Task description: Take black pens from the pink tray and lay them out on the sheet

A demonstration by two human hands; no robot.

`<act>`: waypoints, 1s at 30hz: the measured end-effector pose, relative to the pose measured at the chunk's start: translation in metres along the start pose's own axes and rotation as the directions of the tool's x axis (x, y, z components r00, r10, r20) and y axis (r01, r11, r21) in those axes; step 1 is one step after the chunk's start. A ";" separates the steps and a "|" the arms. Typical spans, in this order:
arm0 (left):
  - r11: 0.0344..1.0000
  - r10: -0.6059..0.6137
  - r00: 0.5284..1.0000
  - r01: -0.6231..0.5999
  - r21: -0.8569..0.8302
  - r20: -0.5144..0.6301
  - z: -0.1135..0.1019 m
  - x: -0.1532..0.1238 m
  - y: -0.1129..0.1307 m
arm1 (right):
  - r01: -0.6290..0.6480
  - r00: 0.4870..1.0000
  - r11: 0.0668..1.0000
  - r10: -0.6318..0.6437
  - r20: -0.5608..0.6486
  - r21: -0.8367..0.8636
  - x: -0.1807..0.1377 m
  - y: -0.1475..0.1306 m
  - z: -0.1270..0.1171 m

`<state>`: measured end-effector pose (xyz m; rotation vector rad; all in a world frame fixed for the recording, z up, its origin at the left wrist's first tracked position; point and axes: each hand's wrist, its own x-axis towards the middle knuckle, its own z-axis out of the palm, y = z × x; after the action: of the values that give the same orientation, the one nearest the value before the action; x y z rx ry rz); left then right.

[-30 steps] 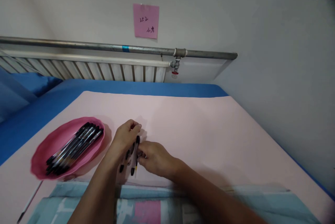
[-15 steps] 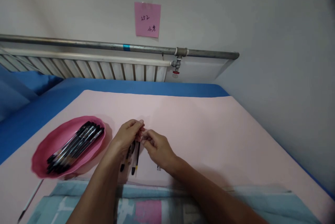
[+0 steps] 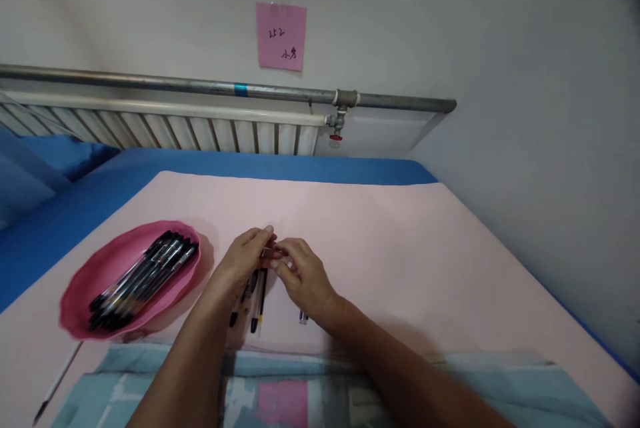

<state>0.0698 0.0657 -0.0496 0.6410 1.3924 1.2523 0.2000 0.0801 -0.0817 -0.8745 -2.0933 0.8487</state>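
My left hand (image 3: 244, 260) and my right hand (image 3: 301, 274) meet at the fingertips over the pink sheet (image 3: 400, 248), both pinching a small clear part (image 3: 269, 253) that I cannot name. Under the hands lie a few black pens (image 3: 256, 301) side by side, pointing towards me. A small pen piece (image 3: 303, 317) lies beside my right wrist. To the left stands a pink dish (image 3: 80, 298) holding several black pens (image 3: 143, 277).
A thin pen refill (image 3: 55, 385) lies at the front left. A patterned blue and pink cloth (image 3: 280, 395) runs along the near edge. Blue bedding (image 3: 65, 215) surrounds the sheet. A radiator (image 3: 200, 135), a steel pipe and a pink note (image 3: 281, 36) are on the wall behind.
My right hand lifted off the lying pens and moved up and left to meet my left fingertips. The small pen piece by my right wrist came into view. The dish did not move.
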 end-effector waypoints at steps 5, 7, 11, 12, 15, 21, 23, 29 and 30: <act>0.998 0.017 0.999 -0.019 0.054 0.032 0.001 -0.001 -0.003 | -0.001 1.000 1.000 0.001 0.008 0.002 0.000 0.003 0.002; 0.995 0.044 0.997 -0.049 0.088 0.057 0.001 -0.001 -0.005 | -0.003 1.000 1.000 0.003 0.015 0.001 0.000 0.004 0.003; 0.988 0.073 0.992 -0.086 0.131 0.100 0.002 -0.003 -0.007 | -0.012 0.999 1.000 0.011 0.038 0.007 0.000 0.005 0.003; 0.987 0.072 0.992 -0.086 0.136 0.103 0.002 -0.003 -0.007 | -0.015 0.999 1.000 0.014 0.042 0.009 0.000 0.005 0.004; 0.984 0.064 0.992 -0.081 0.160 0.105 0.002 -0.002 -0.008 | -0.029 0.998 1.000 0.030 0.049 -0.006 -0.001 0.007 0.004; 0.978 0.031 0.995 -0.049 0.202 0.094 0.001 -0.001 -0.007 | -0.034 0.998 0.998 0.037 0.053 -0.062 0.000 0.009 0.003; 0.984 -0.003 0.994 -0.017 0.176 0.111 0.003 -0.003 -0.005 | -0.037 0.998 0.996 0.040 0.046 -0.082 0.001 0.010 0.003; 0.979 -0.041 0.990 0.012 0.205 0.136 0.005 -0.004 -0.003 | -0.078 0.997 0.991 0.080 0.016 -0.105 0.001 0.015 0.003; 0.973 -0.030 0.991 -0.002 0.232 0.133 0.003 -0.003 -0.004 | -0.088 0.996 0.991 0.089 0.010 -0.102 0.001 0.016 0.003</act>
<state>0.0746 0.0628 -0.0513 0.8596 1.4374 1.0222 0.2023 0.0885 -0.0953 -1.0246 -2.1396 0.8018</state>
